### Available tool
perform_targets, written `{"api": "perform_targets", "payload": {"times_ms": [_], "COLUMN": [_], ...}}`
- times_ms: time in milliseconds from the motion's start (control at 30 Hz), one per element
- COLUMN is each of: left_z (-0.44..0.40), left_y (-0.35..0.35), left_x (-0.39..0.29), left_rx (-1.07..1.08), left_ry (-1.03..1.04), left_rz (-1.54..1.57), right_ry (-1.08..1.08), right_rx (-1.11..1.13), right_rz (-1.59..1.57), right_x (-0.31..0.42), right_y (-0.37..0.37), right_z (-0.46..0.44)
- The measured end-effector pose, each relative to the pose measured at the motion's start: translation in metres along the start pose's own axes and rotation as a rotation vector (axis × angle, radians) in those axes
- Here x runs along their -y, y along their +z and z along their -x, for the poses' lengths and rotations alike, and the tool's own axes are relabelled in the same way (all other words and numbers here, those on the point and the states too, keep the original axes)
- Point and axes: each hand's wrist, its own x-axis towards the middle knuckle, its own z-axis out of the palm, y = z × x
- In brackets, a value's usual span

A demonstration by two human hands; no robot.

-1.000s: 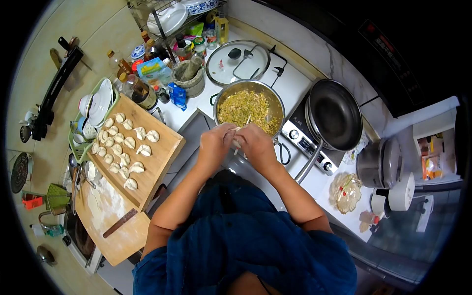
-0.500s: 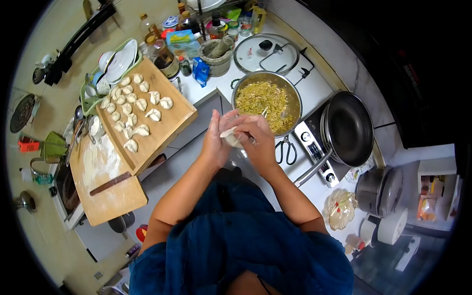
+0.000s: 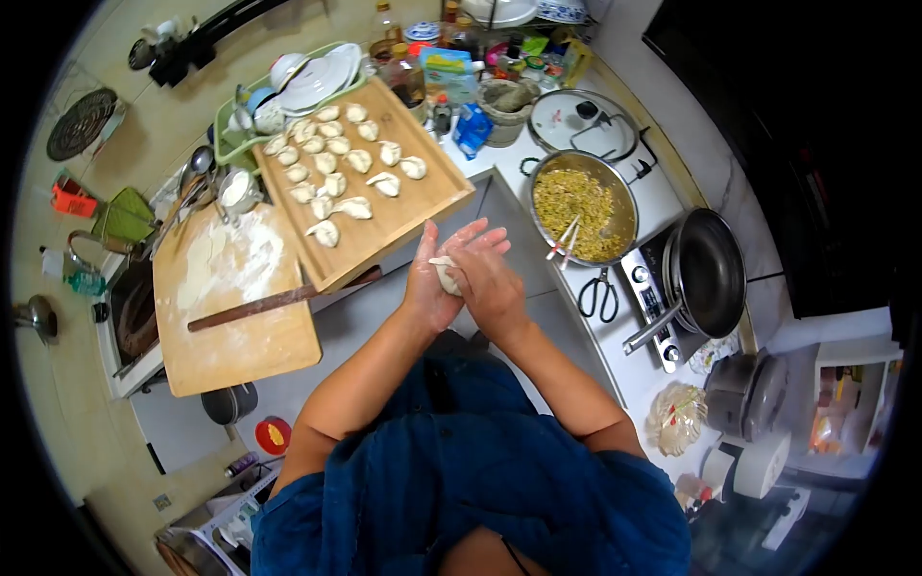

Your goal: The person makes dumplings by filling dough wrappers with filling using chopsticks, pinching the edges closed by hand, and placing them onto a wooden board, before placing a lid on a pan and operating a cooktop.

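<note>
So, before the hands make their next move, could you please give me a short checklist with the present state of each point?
1. Dumpling supported from below: ok, it rests on the open left hand.
2. Right hand clear of the dumpling: not ok, its fingers are against it and cover part of it.
3. Dumpling edge closed all along: cannot tell, the fingers hide some of it.
4. Bare space on the wooden tray: ok, the near right corner shows bare wood.
5. Filling left in the metal bowl: ok, plenty, with chopsticks standing in it.
</note>
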Motion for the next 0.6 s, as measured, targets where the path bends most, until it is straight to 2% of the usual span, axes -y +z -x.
{"api": "perform_targets", "payload": {"times_ms": [167, 267, 367, 467, 600], "left_z": [0.075, 0.108, 0.136, 0.155, 0.161], "left_y": [-0.043, -0.066, -0.083, -0.093, -0.112], "left_x": [-0.042, -0.055, -0.076, -0.09, -0.099], "left_rx": [-0.08, -0.118, -0.147, -0.164, -0.175], "left_ry": [0.076, 0.134, 0.218, 0.282, 0.325], "left_rz": [-0.045, 0.014, 0.063, 0.07, 0.116], "right_ry": [-0.069, -0.053, 0.115, 0.131, 0.05], "right_rx": [0.172, 0.186, 0.25, 0.281, 0.331], "right_rz": [-0.024, -0.188, -0.325, -0.392, -0.301], "right_x": [0.068, 0.095, 0.128, 0.149, 0.154], "right_y": [0.049, 0.077, 0.093, 0.108, 0.124], "right_z": [0.009, 0.018, 0.012, 0.006, -0.007]}}
